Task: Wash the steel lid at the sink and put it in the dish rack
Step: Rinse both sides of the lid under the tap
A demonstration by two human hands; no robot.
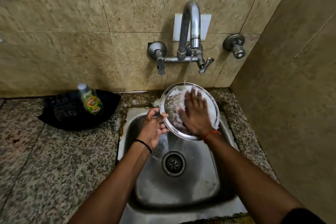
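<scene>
The round steel lid is held tilted over the back of the steel sink, its face covered in white foam. A thin stream of water from the tap lands on its upper rim. My left hand grips the lid's left edge with thumb and fingers. My right hand lies flat on the lid's soapy face, fingers spread. No dish rack is in view.
A dish-soap bottle stands on a black tray on the granite counter to the left. Tiled walls close in behind and on the right. Tap valves jut from the back wall. The sink drain is uncovered.
</scene>
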